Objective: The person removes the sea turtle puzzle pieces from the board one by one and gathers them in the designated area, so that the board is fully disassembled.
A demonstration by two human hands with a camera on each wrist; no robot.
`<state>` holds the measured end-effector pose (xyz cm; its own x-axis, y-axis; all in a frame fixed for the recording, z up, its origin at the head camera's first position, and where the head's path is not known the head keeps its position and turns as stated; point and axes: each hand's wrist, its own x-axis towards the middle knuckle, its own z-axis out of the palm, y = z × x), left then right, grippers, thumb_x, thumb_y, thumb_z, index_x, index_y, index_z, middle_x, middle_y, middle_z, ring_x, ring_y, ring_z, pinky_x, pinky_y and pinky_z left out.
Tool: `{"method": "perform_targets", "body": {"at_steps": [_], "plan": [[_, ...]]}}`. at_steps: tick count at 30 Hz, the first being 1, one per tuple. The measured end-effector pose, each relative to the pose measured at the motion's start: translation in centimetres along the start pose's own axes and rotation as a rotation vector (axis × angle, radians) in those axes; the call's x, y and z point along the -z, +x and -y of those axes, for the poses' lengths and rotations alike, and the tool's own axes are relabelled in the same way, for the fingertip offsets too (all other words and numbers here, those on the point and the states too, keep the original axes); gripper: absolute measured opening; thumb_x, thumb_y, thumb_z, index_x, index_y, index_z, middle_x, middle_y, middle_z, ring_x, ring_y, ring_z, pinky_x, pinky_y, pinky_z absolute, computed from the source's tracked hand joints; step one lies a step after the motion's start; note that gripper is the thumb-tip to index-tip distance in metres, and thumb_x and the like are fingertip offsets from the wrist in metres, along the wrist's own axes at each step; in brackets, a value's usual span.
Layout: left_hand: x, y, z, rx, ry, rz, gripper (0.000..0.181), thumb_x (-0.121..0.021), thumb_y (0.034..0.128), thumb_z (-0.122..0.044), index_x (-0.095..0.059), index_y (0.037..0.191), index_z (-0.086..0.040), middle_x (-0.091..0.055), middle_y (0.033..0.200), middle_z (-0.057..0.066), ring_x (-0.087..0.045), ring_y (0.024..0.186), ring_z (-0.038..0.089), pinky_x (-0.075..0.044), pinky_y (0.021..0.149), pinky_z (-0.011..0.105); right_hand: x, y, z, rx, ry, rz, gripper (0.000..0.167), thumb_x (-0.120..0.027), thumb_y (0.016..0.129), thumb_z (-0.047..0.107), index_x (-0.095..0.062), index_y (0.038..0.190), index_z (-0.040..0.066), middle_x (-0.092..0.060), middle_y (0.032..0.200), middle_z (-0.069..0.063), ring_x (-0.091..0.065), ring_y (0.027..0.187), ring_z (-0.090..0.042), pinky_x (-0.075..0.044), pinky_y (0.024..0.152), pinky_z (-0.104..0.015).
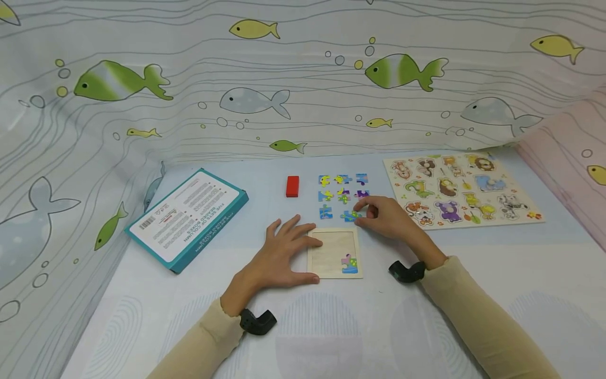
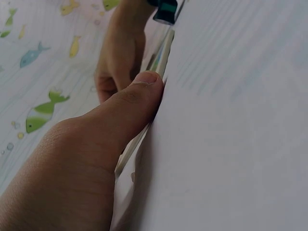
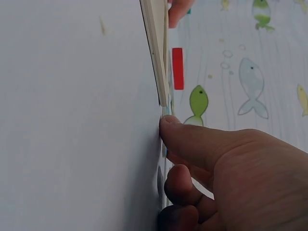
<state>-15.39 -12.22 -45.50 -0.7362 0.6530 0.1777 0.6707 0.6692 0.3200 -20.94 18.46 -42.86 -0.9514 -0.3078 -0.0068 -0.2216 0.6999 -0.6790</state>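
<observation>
In the head view, a square wooden puzzle tray [image 1: 331, 275] lies at the middle of the table. A pink, green and blue jigsaw part [image 1: 350, 265] sits in its lower right corner. My left hand [image 1: 285, 256] rests at the tray's left side with fingers spread and its thumb at the near left corner. My right hand [image 1: 385, 217] is beyond the tray's far right corner, pinching a blue-green jigsaw piece [image 1: 350, 216] between thumb and index finger. That piece is mostly hidden in the right wrist view. Several loose jigsaw pieces [image 1: 343, 196] lie in rows behind the tray.
A red block [image 1: 292, 186] is left of the loose pieces. At the left lies a teal-edged box [image 1: 189, 216] with printed text. An animal puzzle board [image 1: 461, 192] lies at the back right, close to my right hand. A fish-patterned curtain [image 1: 312, 68] closes off the back.
</observation>
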Motion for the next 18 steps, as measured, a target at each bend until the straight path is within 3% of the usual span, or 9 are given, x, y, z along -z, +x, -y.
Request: {"method": "perform_targets", "body": {"at_steps": [18], "plan": [[0.02, -0.07, -0.06, 0.001, -0.008, -0.002, 0.067, -0.071, 0.0782, -0.069, -0.061, 0.136, -0.036, -0.045, 0.159, -0.001, -0.024, 0.156, 0.035, -0.013, 0.119, 0.066, -0.5, 0.89, 0.81, -0.041, -0.027, -0.005, 0.03, -0.078, 0.089, 0.023, -0.072, 0.116, 0.011, -0.054, 0.075, -0.002, -0.047, 0.067, -0.017, -0.037, 0.063, -0.03]]}}
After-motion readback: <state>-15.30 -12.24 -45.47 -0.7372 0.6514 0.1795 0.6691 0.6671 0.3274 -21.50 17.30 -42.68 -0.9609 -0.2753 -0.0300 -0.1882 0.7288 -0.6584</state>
